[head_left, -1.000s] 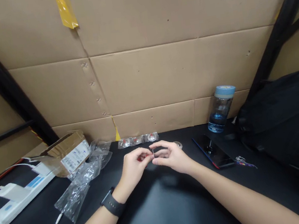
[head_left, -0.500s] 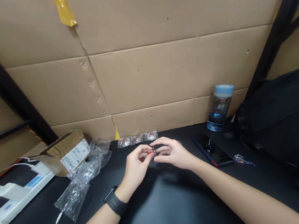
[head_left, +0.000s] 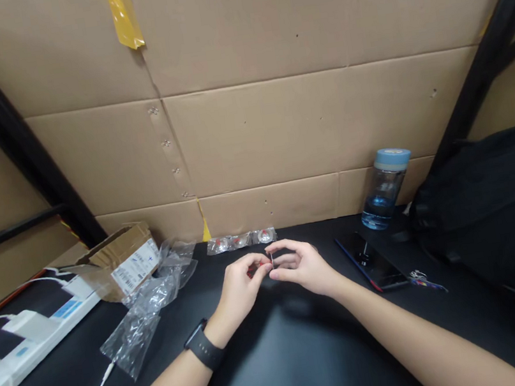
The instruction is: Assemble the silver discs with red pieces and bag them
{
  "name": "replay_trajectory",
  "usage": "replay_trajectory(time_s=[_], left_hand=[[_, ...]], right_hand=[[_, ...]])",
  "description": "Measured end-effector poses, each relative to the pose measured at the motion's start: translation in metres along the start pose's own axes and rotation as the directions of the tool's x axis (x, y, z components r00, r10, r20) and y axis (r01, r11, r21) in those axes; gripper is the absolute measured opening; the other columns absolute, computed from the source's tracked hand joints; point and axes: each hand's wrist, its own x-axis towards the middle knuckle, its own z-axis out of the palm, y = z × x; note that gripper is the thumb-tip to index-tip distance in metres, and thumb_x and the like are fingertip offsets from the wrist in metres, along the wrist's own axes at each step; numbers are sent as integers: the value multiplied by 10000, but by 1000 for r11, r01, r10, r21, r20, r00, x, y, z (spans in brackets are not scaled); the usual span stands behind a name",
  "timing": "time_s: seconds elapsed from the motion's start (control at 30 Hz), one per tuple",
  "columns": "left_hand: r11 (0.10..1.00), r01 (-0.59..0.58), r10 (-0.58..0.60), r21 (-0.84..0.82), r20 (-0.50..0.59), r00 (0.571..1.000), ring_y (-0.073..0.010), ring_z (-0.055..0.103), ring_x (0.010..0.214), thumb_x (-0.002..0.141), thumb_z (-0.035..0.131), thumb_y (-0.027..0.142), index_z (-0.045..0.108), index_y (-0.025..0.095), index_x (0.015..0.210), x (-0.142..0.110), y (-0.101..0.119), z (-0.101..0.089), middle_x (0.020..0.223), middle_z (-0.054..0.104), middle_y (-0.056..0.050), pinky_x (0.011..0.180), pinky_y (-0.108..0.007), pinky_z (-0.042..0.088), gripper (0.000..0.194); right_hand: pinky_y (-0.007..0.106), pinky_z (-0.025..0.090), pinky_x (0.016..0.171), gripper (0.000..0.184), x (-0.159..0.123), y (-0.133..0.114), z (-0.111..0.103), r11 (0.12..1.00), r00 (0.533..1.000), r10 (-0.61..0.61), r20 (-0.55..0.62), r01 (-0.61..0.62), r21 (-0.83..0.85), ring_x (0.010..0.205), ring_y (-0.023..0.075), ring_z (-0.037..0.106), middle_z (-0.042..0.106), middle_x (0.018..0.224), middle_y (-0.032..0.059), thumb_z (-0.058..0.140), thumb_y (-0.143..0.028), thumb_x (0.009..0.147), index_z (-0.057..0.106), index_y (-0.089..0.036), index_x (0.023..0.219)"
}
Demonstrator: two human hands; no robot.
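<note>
Above the middle of the dark table, my left hand (head_left: 242, 284) is closed, thumb and fingers pinching a small red thing with a thin silver disc (head_left: 272, 260) turned edge-on. My right hand (head_left: 308, 268) faces it, fingertips and thumb curled at the disc's edge. Much of the red part is hidden behind the left fingers, so its kind does not show. Just beyond both hands, three small clear packets (head_left: 264, 236), each with a round silver and red item inside, lie in a row against the cardboard wall.
On the left are a torn cardboard box (head_left: 135, 263), crumpled clear plastic (head_left: 135, 330) and a white power strip (head_left: 43, 344) with cables. To the right lie a phone (head_left: 385, 270), keys (head_left: 420, 277), a blue-capped bottle (head_left: 385, 190) and a black backpack (head_left: 503, 214).
The view has shifted slightly, so everything sits a little further right. Both hands keep nearly the same grip on the small red and silver thing.
</note>
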Motion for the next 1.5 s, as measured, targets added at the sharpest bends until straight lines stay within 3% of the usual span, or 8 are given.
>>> replay_trajectory(time_s=[0.3,0.5,0.63,0.9,1.1,1.27,1.5], left_hand=[[937,-135,129,322,39,991,-190,586,786,920,592,178,657,210,873,-1,2,-2,818,662,-11,759,-310,429,86],[913,-160,152,375,51,987,-193,587,799,889,571,117,594,203,876,-6,1,4,842,638,-10,775,-323,414,90],[905,-152,148,398,43,988,-198,591,809,891,564,122,575,201,870,-7,0,5,853,642,-13,797,-330,409,82],[972,-113,97,206,84,992,-148,569,710,879,544,118,595,190,840,-2,1,0,807,642,-3,698,-252,418,96],[998,19,-24,58,88,996,-142,581,679,879,565,184,649,179,825,0,-9,3,751,659,1,665,-242,437,100],[943,201,-183,-266,91,979,-197,689,812,822,685,278,691,149,896,3,-22,10,884,740,-70,774,-294,533,149],[923,213,-199,-319,78,977,-166,655,736,846,698,348,710,142,864,4,-18,9,835,734,-54,711,-265,506,208]], right_hand=[[386,617,880,561,1,7,2,1000,1000,12,14,-12,3,982,241,732,664,1205,83,884,-349,687,671,-218,1189],[327,609,803,538,1,8,4,998,999,43,-24,-44,-41,823,172,718,671,1104,71,864,-389,711,687,-187,1177],[299,597,780,541,1,8,5,998,999,40,-18,-41,-51,821,158,703,665,1127,76,863,-378,714,691,-187,1190],[338,612,823,567,3,12,8,999,997,52,-63,-52,4,844,189,726,695,1075,64,912,-357,637,713,-194,1142],[358,628,835,598,4,11,8,1000,999,12,-50,-13,-16,936,231,727,676,1144,94,936,-316,587,730,-184,1132],[366,628,847,577,4,10,6,998,998,-22,-56,18,-63,1024,258,717,674,1198,109,910,-309,632,717,-188,1162],[393,626,866,582,2,6,10,1000,998,-4,-66,4,-5,1034,269,719,707,1198,113,902,-288,638,689,-193,1170]])
